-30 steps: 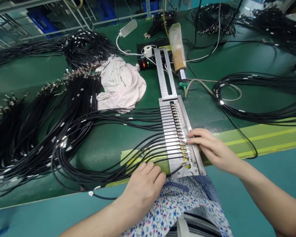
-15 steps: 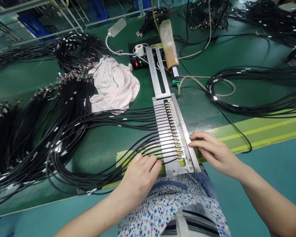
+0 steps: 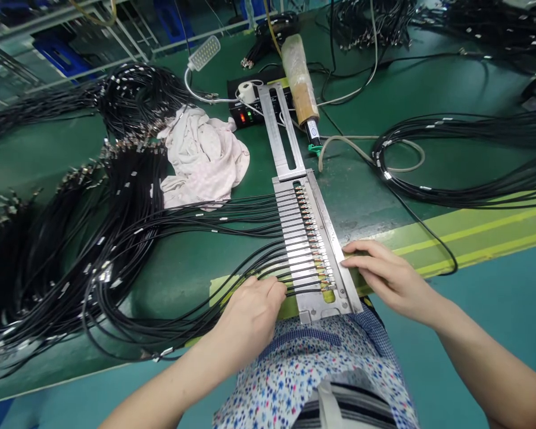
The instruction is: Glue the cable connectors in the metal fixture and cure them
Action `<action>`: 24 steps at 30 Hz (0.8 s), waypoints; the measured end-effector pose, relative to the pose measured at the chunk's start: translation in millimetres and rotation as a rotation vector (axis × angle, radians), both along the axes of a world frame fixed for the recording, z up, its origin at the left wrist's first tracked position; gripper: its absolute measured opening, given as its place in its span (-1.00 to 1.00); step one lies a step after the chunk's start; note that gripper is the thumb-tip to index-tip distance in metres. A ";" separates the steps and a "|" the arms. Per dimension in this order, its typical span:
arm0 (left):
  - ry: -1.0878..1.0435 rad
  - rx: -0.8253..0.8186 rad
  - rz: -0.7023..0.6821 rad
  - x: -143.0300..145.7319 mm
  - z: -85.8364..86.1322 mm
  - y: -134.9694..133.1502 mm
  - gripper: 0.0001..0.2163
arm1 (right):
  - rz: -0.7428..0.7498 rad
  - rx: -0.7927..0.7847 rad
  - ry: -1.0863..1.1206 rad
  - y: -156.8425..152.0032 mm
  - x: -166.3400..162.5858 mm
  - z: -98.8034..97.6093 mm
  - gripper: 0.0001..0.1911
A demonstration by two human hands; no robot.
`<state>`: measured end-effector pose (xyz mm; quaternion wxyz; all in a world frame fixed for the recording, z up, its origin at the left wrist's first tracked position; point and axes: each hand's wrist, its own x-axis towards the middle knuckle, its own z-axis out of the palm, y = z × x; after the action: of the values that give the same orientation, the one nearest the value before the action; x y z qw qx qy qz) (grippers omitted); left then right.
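Observation:
A slotted metal fixture [image 3: 295, 238] lies at the table's front edge, with several black cables [image 3: 245, 229] seated side by side across it. Their metal connectors [image 3: 312, 238] line up in a row along its slot. My left hand [image 3: 254, 307] is closed around the cables nearest me, just left of the fixture; its fingertips are partly hidden. My right hand [image 3: 384, 274] rests at the fixture's right rail, fingers stretched out and touching the edge, holding nothing.
Large bundles of black cable [image 3: 129, 173] cover the left side, beside a crumpled pale cloth [image 3: 205, 155]. Behind the fixture are a black box with lit indicators [image 3: 243, 116], a small lamp [image 3: 204, 53] and a wrapped tool [image 3: 300, 80]. Coiled cables [image 3: 411, 185] lie at right.
My left hand has shifted slightly left and its fingers sit lower over the cables. The right hand stays against the rail. The whole view has moved a little.

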<state>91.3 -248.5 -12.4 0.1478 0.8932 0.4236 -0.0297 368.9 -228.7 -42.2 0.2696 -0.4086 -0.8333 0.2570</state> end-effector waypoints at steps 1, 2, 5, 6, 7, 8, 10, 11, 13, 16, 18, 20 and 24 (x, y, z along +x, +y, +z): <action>0.012 -0.014 0.009 1.1 0.4 0.8 -0.79 | 0.000 0.003 0.000 -0.1 0.2 -0.3 -0.67; 0.025 -0.023 0.019 1.9 0.9 1.2 -0.80 | 0.000 0.008 -0.001 -0.1 0.2 -0.5 -0.67; 0.049 -0.042 0.032 2.8 2.4 0.0 -0.79 | 0.001 0.022 -0.007 0.4 -1.0 0.5 -0.67; 0.047 -0.047 0.030 2.6 2.7 -0.8 -0.79 | 0.004 0.022 -0.010 0.7 -1.8 1.3 -0.67; 0.042 -0.053 0.027 2.5 2.8 -1.4 -0.80 | 0.009 0.022 -0.013 0.9 -2.6 2.2 -0.67; 0.039 -0.059 0.025 2.4 2.7 -1.8 -0.80 | 0.015 0.022 -0.015 1.1 -3.4 3.1 -0.66; 0.048 -0.072 0.025 3.0 2.1 -1.4 -0.80 | 0.029 0.025 -0.017 1.2 -4.3 4.7 -0.66; 0.061 -0.077 0.026 3.6 1.6 -0.6 -0.81 | 0.035 0.026 -0.018 1.0 -4.5 5.3 -0.65; 0.096 -0.088 0.021 5.4 0.5 1.8 -0.81 | 0.046 0.029 -0.018 0.2 -4.3 5.8 -0.64; 0.110 -0.084 0.008 8.5 -1.2 4.4 -0.81 | 0.080 0.046 -0.033 -2.3 -5.6 6.3 -0.60; 0.084 -0.049 0.001 9.9 -2.5 4.1 -0.80 | 0.127 0.091 -0.063 -4.5 -9.5 7.1 -0.54; 0.047 0.013 -0.012 10.2 -4.4 2.2 -0.78 | 0.157 0.158 -0.122 -6.0 -15.6 8.2 -0.49; -0.028 0.109 -0.045 5.8 -11.8 -3.7 -0.78 | 0.185 0.235 -0.258 -5.9 -27.2 9.6 -0.48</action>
<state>97.1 -252.1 -24.2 0.1043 0.9096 0.4022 0.0027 341.7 -234.6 -32.6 0.1819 -0.3256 -0.9191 0.1272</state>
